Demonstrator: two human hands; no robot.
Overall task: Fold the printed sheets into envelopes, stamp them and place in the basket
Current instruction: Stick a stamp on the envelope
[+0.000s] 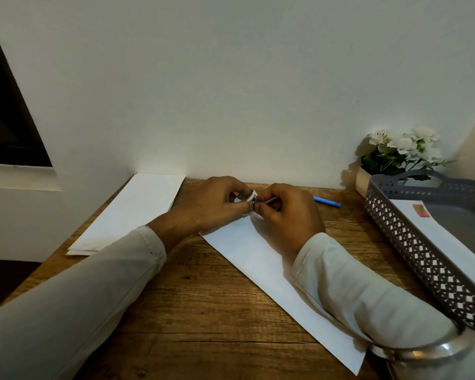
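1. The left hand (211, 204) is sitting just left of the frame's centre, its fingers curling closed around a small roll (251, 197) and holding it above the desk.
2. The right hand (288, 212) is meeting it at the centre, thumb and forefinger pinching tight on a thin strip (270, 200) that is coming off the roll; what is printed on it is too small to tell.
3. A long white envelope (258, 259) is lying flat on the wooden desk (203, 311), running diagonally from under the hands toward the lower right, with the right forearm resting across it.
4. A stack of white sheets (132, 212) is lying in the left-centre of the frame, its far end touching the wall.
5. A grey lattice basket (412, 242) is standing at the right edge, holding a finished envelope (444, 237) with a reddish stamp (420, 210) on its far corner.
6. A blue pen (327, 201) is lying just behind the right hand.
7. White flowers (403, 146) in a pot are standing in the upper right, behind the basket.
8. A shiny metal rim (428, 349) is showing at the lower right, by the right sleeve.
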